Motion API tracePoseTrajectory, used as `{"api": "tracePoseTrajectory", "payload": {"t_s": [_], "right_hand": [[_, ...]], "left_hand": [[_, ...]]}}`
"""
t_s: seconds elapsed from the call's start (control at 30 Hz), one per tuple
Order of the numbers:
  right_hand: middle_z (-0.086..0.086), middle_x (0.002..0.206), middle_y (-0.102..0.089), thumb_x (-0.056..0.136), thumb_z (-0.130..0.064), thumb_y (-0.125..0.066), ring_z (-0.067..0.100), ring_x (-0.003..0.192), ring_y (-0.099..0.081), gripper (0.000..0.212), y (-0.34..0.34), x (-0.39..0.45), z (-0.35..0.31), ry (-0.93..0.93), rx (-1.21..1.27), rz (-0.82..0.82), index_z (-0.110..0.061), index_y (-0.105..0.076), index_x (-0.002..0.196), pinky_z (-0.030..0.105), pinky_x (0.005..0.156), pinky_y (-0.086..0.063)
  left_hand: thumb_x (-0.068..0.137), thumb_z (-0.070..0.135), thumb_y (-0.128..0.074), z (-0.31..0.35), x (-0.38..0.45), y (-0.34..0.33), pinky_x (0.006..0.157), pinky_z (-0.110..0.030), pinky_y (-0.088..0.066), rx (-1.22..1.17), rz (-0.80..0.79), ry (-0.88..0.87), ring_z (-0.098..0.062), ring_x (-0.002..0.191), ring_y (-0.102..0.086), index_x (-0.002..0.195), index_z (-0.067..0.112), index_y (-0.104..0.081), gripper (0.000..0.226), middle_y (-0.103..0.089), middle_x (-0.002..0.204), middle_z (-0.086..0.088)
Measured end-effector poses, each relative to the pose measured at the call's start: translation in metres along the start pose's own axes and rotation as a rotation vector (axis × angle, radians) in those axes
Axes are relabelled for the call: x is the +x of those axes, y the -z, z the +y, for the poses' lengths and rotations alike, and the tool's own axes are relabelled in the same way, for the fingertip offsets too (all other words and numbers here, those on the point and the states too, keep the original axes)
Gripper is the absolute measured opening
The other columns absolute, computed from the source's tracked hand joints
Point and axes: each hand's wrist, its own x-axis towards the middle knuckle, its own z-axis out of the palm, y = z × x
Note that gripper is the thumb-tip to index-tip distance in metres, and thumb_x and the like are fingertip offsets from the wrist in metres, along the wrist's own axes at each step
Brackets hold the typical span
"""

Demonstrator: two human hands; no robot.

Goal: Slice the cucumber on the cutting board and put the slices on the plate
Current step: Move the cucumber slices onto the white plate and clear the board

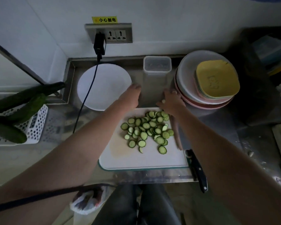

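Several cucumber slices (147,130) lie heaped on the right half of the white cutting board (130,161). A white plate (110,75) sits behind the board to the left and holds nothing. My left hand (131,96) reaches past the board's far edge, its fingers straight at the plate's right rim. My right hand (173,101) is at the board's far right corner, and a small pale cucumber piece (163,101) shows between its thumb and forefinger. The knife (197,171) lies along the board's right edge, its black handle over the counter's front edge.
A black cable (88,95) runs from the wall socket across the plate. A clear tall container (156,67) stands behind the hands. Stacked plates and bowls (206,82) sit at the right. Whole cucumbers (15,109) lie in a white basket (37,125) at the left.
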Motion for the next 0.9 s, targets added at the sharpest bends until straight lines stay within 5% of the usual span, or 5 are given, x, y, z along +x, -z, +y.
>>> {"api": "tracePoseTrajectory", "payload": {"t_s": [0.1, 0.23, 0.53, 0.73, 0.9], "right_hand": [[0.018, 0.138, -0.037, 0.09, -0.036, -0.061, 0.038, 0.128, -0.032, 0.057, -0.008, 0.008, -0.003, -0.024, -0.032, 0.084, -0.011, -0.038, 0.136, 0.044, 0.096, -0.04], [0.017, 0.124, -0.049, 0.089, -0.014, -0.063, 0.036, 0.122, -0.038, 0.032, -0.017, 0.012, -0.003, -0.018, 0.063, 0.216, -0.006, -0.056, 0.118, 0.038, 0.089, -0.044], [0.019, 0.108, -0.062, 0.084, -0.012, -0.065, 0.036, 0.103, -0.056, 0.023, -0.02, 0.014, -0.008, 0.037, 0.118, 0.214, -0.006, -0.066, 0.106, 0.033, 0.085, -0.045], [0.02, 0.106, -0.064, 0.085, -0.009, -0.058, 0.036, 0.098, -0.061, 0.024, -0.01, 0.008, -0.01, 0.067, 0.071, 0.237, -0.005, -0.07, 0.105, 0.035, 0.081, -0.048], [0.019, 0.106, -0.063, 0.086, -0.023, -0.065, 0.035, 0.101, -0.059, 0.027, -0.015, 0.004, -0.021, 0.074, 0.095, 0.187, -0.003, -0.068, 0.104, 0.033, 0.082, -0.047]], "left_hand": [[0.09, 0.001, -0.039, 0.001, 0.028, 0.001, 0.117, -0.04, -0.011, 0.316, -0.037, 0.03, -0.03, 0.143, -0.012, 0.148, -0.002, -0.015, 0.062, -0.014, 0.154, -0.02], [0.094, 0.013, -0.036, 0.012, 0.04, -0.005, 0.109, -0.058, 0.011, 0.627, -0.023, 0.111, -0.024, 0.139, -0.024, 0.144, 0.001, -0.026, 0.053, -0.038, 0.142, -0.015], [0.084, -0.006, -0.048, 0.013, 0.04, -0.008, 0.099, -0.038, -0.035, 0.578, 0.217, -0.027, -0.034, 0.107, -0.056, 0.103, 0.002, -0.066, 0.027, -0.066, 0.104, -0.014], [0.079, 0.002, -0.056, 0.01, 0.035, -0.013, 0.069, -0.028, -0.041, -0.158, 0.505, 0.173, -0.027, 0.088, -0.061, 0.082, 0.004, -0.069, 0.013, -0.067, 0.089, -0.013], [0.08, 0.013, -0.06, 0.021, 0.021, -0.007, 0.071, -0.022, -0.042, -0.618, 0.514, 0.354, -0.021, 0.081, -0.061, 0.077, 0.011, -0.072, 0.013, -0.069, 0.081, -0.01]]}}
